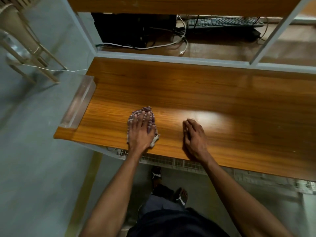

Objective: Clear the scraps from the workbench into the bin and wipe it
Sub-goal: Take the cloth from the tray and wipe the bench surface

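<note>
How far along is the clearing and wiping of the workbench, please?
Clearing looks done: no scraps show on the glossy brown wooden workbench. Wiping is in hand: the left hand presses a crumpled striped cloth flat near the left end, while the right hand rests on the wood. The stretch to the right probably remains to be wiped.

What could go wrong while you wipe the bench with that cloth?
The cloth under the left hand is near the clear block at the bench end; a wide swipe might knock it off, if loose. The right hand rests on the bench, so that patch could go unwiped.
</note>
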A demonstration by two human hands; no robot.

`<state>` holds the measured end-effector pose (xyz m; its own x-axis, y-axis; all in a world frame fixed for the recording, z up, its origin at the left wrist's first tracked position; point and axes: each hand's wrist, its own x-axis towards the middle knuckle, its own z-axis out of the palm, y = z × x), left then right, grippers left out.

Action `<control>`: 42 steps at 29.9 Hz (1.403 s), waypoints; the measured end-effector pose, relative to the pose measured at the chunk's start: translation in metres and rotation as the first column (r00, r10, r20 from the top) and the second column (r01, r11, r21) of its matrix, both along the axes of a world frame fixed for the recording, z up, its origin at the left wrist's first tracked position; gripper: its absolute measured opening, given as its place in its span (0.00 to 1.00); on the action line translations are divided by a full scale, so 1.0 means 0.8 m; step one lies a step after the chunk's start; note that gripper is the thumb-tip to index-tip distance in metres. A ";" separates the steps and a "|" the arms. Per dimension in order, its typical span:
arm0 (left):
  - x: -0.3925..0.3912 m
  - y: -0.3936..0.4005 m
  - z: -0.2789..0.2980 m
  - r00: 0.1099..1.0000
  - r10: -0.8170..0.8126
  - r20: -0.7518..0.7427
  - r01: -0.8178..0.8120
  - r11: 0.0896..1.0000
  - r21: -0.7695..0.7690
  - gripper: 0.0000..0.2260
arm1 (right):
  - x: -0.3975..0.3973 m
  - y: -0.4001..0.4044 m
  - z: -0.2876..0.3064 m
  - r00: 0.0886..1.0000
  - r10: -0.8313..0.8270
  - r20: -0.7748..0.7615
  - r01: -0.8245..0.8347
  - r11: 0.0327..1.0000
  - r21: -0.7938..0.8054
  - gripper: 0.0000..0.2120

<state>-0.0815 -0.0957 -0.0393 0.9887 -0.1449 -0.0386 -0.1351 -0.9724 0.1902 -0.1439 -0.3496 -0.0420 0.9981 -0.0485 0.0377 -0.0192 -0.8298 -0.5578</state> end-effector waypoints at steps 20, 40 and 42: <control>-0.050 -0.073 0.000 0.986 -0.165 -0.032 0.165 0.986 -0.015 0.30 | -0.001 0.003 -0.011 0.995 -0.085 -0.044 0.085 0.996 0.014 0.23; -0.070 -0.029 -0.002 0.882 -0.459 -0.109 0.456 0.888 -0.053 0.30 | -0.004 0.015 0.000 0.986 -0.152 -0.062 0.146 0.985 -0.092 0.25; -0.050 0.003 -0.004 0.861 -0.498 -0.101 0.497 0.867 -0.038 0.30 | -0.006 0.017 0.002 0.986 -0.153 -0.073 0.147 0.986 -0.081 0.25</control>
